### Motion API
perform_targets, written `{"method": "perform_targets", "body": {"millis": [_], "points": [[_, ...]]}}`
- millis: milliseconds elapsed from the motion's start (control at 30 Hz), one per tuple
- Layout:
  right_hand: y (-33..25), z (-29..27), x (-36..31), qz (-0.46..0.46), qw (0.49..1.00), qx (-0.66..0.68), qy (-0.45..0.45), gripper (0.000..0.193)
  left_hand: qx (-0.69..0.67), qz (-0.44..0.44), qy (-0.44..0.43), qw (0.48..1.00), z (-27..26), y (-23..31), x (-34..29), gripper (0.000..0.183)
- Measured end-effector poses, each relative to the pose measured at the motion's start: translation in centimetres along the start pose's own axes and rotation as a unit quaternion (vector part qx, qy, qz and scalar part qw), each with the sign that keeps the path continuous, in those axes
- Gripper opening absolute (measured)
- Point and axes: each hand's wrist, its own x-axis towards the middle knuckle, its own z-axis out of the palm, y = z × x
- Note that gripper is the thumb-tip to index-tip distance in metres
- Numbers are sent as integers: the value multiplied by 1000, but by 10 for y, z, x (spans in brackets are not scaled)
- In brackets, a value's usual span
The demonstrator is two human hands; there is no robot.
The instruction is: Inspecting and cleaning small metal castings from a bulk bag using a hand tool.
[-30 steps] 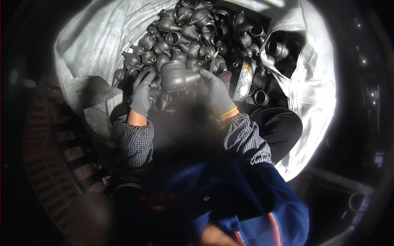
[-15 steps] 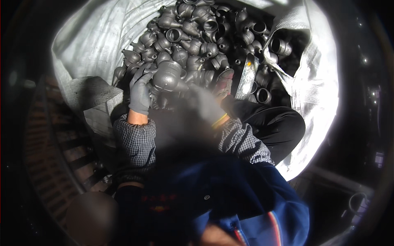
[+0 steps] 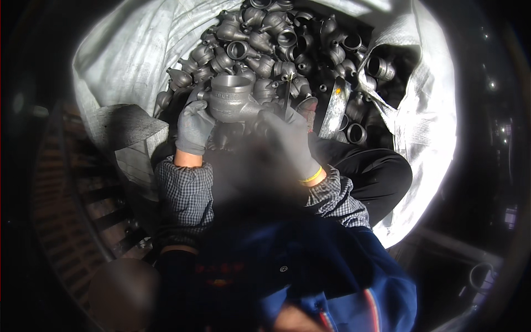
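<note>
A grey cast metal valve body (image 3: 232,99) with a wide threaded mouth is held over the pile, its mouth turned upward. My left hand (image 3: 194,126), in a grey glove, is closed around the narrow stub on its left side. My right hand (image 3: 292,135), gloved too with a yellow cuff edge, is closed on a thin dark metal bar (image 3: 287,95) that sticks up from the fingers. That hand sits close to the right end of the valve body; whether it touches is unclear. A smudged patch blurs the area below the hands.
Many similar castings (image 3: 260,41) lie heaped inside a large white woven sack (image 3: 130,61). A flat metal strip (image 3: 334,108) leans right of my hands, beside a reddish shoe (image 3: 307,108). My bent leg (image 3: 365,171) in black trousers lies at right. Slatted racking (image 3: 61,199) stands at left.
The valve body has turned so that its threaded mouth faces up. My right hand, blurred before, has shifted slightly right, and the thin bar now shows upright in it.
</note>
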Motion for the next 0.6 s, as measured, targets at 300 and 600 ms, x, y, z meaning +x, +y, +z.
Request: {"method": "perform_targets", "body": {"millis": [300, 600], "points": [[4, -7, 1, 5, 1000, -5, -9, 18, 68, 14, -3, 998, 15, -4, 0, 48], [39, -25, 7, 109, 986, 123, -23, 24, 140, 68, -12, 988, 73, 2, -10, 57]]}}
